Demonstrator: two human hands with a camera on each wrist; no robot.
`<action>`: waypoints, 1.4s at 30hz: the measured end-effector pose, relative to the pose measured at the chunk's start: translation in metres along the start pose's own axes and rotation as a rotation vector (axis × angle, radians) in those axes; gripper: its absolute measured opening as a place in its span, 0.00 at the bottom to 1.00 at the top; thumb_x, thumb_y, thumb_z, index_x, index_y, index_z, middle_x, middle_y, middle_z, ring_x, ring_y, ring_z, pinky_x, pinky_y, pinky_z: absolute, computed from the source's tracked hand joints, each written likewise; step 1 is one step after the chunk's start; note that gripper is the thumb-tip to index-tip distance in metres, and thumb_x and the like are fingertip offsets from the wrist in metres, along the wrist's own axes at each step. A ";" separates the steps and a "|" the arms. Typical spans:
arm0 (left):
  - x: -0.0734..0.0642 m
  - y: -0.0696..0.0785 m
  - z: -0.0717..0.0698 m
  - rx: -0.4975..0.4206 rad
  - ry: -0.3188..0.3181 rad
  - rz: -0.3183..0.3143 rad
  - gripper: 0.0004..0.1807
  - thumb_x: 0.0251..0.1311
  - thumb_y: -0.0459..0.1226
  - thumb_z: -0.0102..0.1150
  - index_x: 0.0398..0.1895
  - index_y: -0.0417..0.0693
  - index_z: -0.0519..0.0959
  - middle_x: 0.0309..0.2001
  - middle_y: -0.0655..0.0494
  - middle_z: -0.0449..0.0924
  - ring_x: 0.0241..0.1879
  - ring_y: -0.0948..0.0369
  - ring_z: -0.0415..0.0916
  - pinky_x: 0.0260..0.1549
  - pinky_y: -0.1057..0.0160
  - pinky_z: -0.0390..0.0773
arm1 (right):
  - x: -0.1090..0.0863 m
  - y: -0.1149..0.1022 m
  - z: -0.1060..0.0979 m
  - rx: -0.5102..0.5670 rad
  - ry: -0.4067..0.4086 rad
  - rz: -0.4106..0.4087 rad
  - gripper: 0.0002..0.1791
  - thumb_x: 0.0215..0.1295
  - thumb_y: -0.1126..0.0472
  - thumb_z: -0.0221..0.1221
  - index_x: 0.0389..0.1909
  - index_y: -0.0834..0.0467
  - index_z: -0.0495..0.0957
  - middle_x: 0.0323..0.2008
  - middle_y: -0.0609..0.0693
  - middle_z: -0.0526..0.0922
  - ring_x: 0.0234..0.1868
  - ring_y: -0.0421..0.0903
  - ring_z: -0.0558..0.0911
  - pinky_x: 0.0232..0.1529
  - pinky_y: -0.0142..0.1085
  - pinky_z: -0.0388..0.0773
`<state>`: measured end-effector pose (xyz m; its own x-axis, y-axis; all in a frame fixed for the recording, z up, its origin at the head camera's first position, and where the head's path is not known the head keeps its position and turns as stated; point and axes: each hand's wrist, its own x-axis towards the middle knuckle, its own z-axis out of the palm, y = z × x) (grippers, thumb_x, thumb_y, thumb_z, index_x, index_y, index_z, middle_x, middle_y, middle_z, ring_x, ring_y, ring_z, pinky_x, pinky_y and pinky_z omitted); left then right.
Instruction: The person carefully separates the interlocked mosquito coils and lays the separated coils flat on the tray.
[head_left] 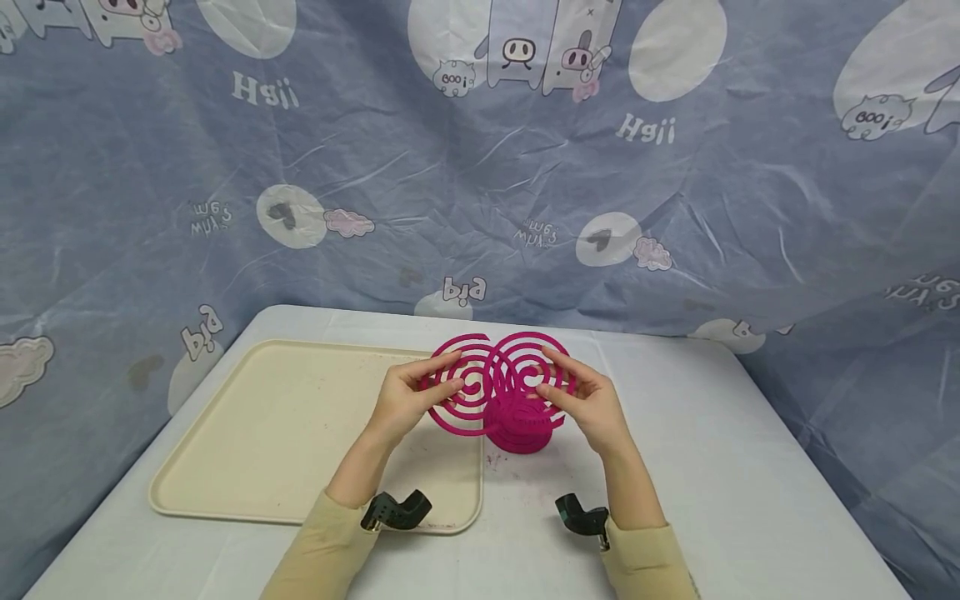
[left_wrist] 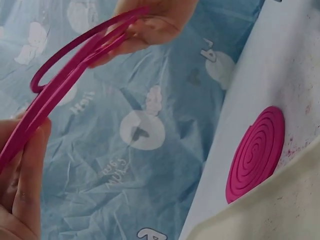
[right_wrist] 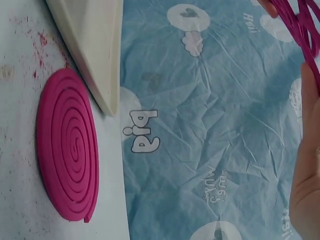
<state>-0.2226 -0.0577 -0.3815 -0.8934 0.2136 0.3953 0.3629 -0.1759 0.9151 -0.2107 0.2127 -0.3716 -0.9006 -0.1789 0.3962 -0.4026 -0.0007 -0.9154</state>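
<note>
Up over the table, my left hand [head_left: 401,398] pinches a magenta mosquito coil [head_left: 472,387] by its left side, between thumb and fingers. A second magenta mosquito coil [head_left: 529,336] is held the same way by my right hand [head_left: 600,408], at its right side. Their inner sides overlap, rings crossing between the hands. The left wrist view shows them nearly edge-on, with one ring standing away from the others. Below, a tightly wound mosquito coil [right_wrist: 70,145] lies flat on the table, partly covered by the held ones in the head view.
A cream tray [head_left: 247,433] lies on the left half of the white table [head_left: 705,467], its right edge beside the coil on the table. Magenta crumbs [right_wrist: 42,40] are scattered near that coil. A blue patterned curtain [head_left: 450,175] hangs behind the table.
</note>
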 end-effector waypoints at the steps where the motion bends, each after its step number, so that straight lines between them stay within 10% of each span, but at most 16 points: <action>1: 0.000 0.000 0.001 -0.006 0.003 -0.001 0.22 0.52 0.28 0.66 0.53 0.34 0.77 0.43 0.40 0.80 0.27 0.66 0.77 0.32 0.67 0.81 | 0.000 0.000 0.000 0.000 0.002 0.003 0.28 0.57 0.72 0.62 0.60 0.65 0.70 0.39 0.49 0.78 0.36 0.42 0.82 0.35 0.34 0.81; 15: -0.003 0.005 -0.017 0.111 -0.427 -0.043 0.22 0.52 0.27 0.64 0.53 0.34 0.77 0.46 0.42 0.80 0.34 0.60 0.80 0.32 0.62 0.81 | -0.005 -0.006 -0.012 -0.105 -0.421 0.063 0.23 0.57 0.72 0.61 0.55 0.68 0.73 0.47 0.63 0.77 0.36 0.46 0.80 0.33 0.39 0.82; 30: -0.001 -0.001 0.008 0.018 -0.001 0.063 0.22 0.53 0.29 0.65 0.54 0.36 0.77 0.48 0.43 0.79 0.35 0.63 0.80 0.36 0.65 0.81 | 0.001 0.001 0.016 -0.004 0.066 -0.025 0.26 0.57 0.73 0.62 0.58 0.69 0.71 0.38 0.46 0.83 0.24 0.40 0.82 0.25 0.32 0.80; 42: 0.000 0.001 0.011 -0.094 0.122 0.181 0.23 0.58 0.25 0.58 0.59 0.34 0.71 0.55 0.39 0.74 0.45 0.56 0.77 0.43 0.62 0.78 | 0.004 -0.002 0.026 0.195 0.330 -0.101 0.24 0.57 0.76 0.60 0.56 0.70 0.71 0.42 0.50 0.81 0.40 0.42 0.83 0.36 0.35 0.81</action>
<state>-0.2192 -0.0472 -0.3802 -0.8433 0.0539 0.5347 0.4989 -0.2912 0.8163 -0.2089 0.1866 -0.3699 -0.8753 0.1571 0.4573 -0.4814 -0.1951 -0.8545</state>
